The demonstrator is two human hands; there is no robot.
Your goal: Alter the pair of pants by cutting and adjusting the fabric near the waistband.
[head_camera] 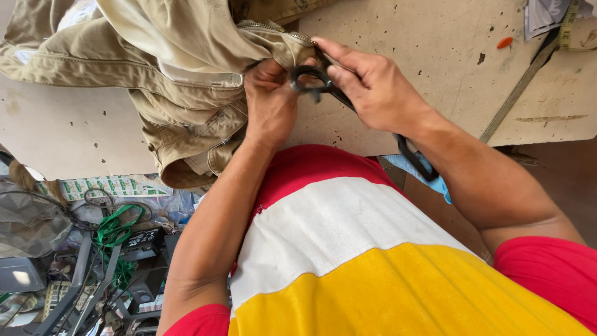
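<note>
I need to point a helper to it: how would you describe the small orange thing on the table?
Look at the pale, speckled table, far right corner. Between the metal ruler and the top edge lies an orange chalk-like piece, the only bright orange spot there.

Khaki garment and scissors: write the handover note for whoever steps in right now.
Left hand: closed, gripping a bunched fold of the khaki garment near its zipper.
Right hand: closed around the black scissors, fingers through the handle loops, held right against the fold by the zipper; the blades are hidden behind the hands.
The rest of the garment lies heaped on the worktable. A measuring tape and a metal ruler lie at the table's far right.
Done: garment gathered, scissors brought to the zipper area.
Left: whether any cut has been made cannot be seen, so check the seam first.
</note>
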